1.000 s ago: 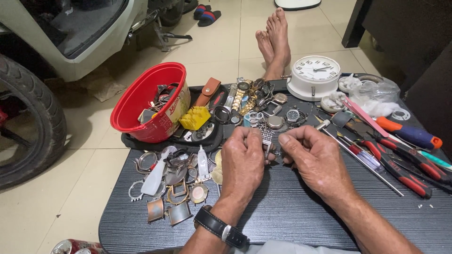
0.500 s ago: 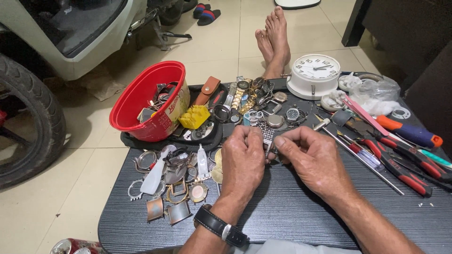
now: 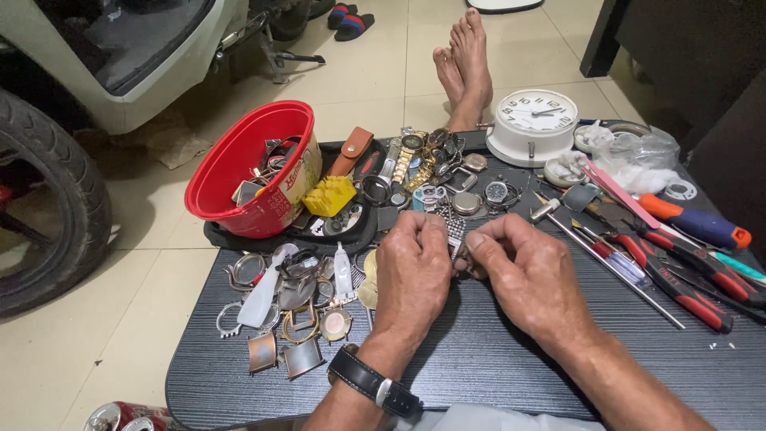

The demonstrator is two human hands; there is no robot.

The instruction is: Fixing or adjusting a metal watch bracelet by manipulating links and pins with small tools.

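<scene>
While both hands meet over the dark slatted table (image 3: 479,375), the left hand (image 3: 412,267) and right hand (image 3: 527,275) pinch a small silvery metal watch band (image 3: 456,232) between thumbs and forefingers, the fingers closed tight on it. That band sits just above the tabletop, near a heap of watch cases (image 3: 291,307) to the left and red-handled pliers (image 3: 678,275) to the right. A red bowl (image 3: 239,172) stands farther back, and a white clock (image 3: 532,124) beside it.
</scene>
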